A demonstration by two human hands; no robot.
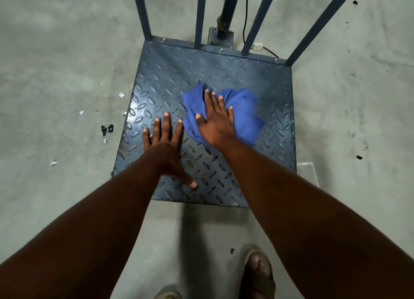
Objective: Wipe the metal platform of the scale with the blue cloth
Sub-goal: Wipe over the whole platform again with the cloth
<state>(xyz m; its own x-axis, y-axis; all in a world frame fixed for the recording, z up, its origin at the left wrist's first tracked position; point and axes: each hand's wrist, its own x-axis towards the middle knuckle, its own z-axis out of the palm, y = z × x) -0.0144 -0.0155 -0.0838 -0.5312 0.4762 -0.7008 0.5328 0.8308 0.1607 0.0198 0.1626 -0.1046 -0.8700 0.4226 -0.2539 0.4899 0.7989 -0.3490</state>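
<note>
While the right hand (215,121) lies flat with fingers spread on top of the blue cloth (240,112), pressing it down rather than gripping it, the cloth sits bunched a little right of centre on the scale's metal platform (275,110). That platform is dark blue-grey tread plate (raised oval studs all over) resting on a grey concrete floor (56,63). The left hand (163,146) holds nothing; it is splayed palm-down on the bare plate just beside the cloth, its thumb pointing toward the near edge. Blue upright bars (257,18) rise from the platform's far edge, with a black cable (246,14) behind them. Small white and black scraps (107,128) lie on the floor to the left, and a sandalled foot (257,274) shows below.
</note>
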